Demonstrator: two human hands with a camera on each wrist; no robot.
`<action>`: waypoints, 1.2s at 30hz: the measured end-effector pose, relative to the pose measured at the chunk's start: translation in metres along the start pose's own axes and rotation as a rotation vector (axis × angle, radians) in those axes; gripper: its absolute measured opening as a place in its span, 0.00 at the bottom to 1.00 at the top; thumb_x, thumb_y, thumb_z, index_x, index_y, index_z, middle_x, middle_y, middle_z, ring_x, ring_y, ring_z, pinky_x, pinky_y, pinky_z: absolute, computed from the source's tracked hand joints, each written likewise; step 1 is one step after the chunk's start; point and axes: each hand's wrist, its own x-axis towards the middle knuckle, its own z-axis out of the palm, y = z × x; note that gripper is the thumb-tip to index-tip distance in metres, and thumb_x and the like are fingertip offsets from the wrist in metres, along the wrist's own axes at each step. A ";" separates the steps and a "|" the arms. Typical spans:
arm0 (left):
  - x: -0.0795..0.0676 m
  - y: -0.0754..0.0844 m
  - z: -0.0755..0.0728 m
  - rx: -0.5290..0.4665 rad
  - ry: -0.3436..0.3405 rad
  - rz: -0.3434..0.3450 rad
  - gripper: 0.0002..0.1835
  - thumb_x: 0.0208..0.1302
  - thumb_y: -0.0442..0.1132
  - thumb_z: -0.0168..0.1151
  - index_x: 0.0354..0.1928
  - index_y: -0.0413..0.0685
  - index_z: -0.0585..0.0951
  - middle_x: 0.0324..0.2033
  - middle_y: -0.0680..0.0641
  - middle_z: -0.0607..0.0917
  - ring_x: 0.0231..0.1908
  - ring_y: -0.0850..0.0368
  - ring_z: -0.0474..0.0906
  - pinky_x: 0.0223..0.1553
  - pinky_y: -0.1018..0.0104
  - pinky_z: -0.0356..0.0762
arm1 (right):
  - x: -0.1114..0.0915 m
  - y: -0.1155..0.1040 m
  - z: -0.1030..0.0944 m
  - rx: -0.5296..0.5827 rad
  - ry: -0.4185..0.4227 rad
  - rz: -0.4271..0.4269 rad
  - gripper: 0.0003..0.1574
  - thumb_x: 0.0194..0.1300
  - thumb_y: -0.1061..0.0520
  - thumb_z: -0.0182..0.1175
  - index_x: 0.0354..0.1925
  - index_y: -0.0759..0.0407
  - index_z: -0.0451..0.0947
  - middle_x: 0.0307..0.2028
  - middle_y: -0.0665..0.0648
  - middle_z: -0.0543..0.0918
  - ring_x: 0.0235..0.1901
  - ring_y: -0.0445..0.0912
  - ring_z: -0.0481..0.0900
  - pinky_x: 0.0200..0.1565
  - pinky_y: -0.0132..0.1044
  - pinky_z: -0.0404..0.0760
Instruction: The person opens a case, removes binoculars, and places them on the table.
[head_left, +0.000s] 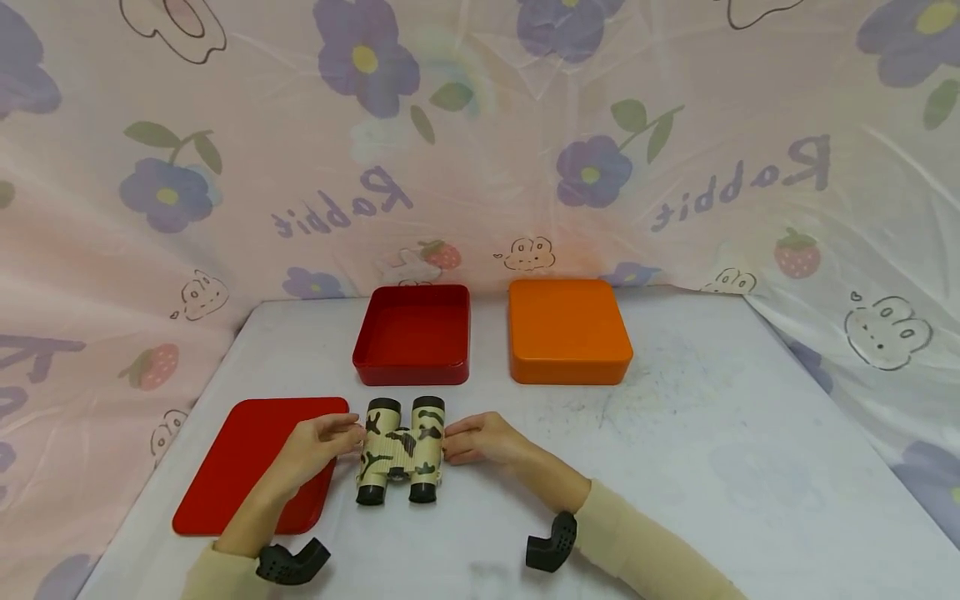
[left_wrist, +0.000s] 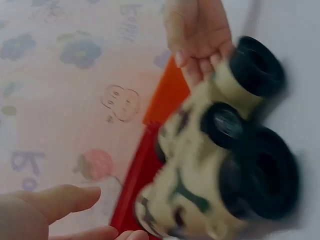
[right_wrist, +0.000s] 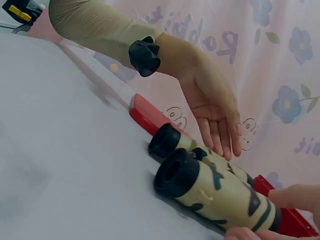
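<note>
Red lid [head_left: 232, 467] flat at left on white table [head_left: 690, 492]. Left hand [head_left: 318, 442] over its right edge, fingers loose, grasping nothing. Camouflage binoculars [head_left: 401, 450] lie between both hands, near red box [head_left: 412, 374]. Right hand [head_left: 486, 437] ungripping, fingers extended to right barrel. Orange box [head_left: 572, 329] farther right, behind.

The head view looked forward and down over the desk [head_left: 712, 467]. Both wrist views, low and close, shared the binoculars [head_left: 402, 450] from opposite sides.
</note>
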 end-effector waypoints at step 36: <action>0.057 0.143 0.080 -0.384 -0.006 0.255 0.19 0.70 0.40 0.56 0.60 0.42 0.76 0.56 0.37 0.82 0.55 0.46 0.81 0.59 0.56 0.78 | -0.052 -0.055 -0.126 -0.064 0.202 -0.241 0.34 0.74 0.52 0.49 0.66 0.77 0.60 0.41 0.47 0.86 0.41 0.36 0.85 0.52 0.34 0.84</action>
